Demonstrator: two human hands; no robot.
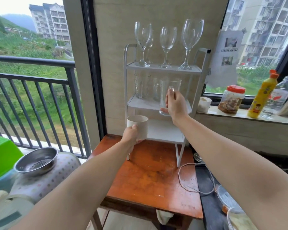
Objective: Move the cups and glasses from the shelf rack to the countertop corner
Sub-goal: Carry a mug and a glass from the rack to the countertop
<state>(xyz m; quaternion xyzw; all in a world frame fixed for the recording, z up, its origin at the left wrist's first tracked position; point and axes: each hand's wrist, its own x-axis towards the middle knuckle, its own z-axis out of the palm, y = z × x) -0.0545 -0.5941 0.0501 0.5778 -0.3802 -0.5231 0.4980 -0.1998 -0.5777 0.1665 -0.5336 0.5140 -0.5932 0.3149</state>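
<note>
Two outstretched arms: left hand [130,135] grips a white cup [138,126], right hand [175,103] clasps a clear glass [165,95].

Left hand [130,136]: arm stretched forward, fingers curled round a cup, held low.
Right hand [175,103]: arm stretched forward and raised higher, fingers pinching a glass from its right side.

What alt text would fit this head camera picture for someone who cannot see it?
A person's left hand holds a white cup and the right hand holds a clear glass at a white rack. Wine glasses stand on top.
</note>
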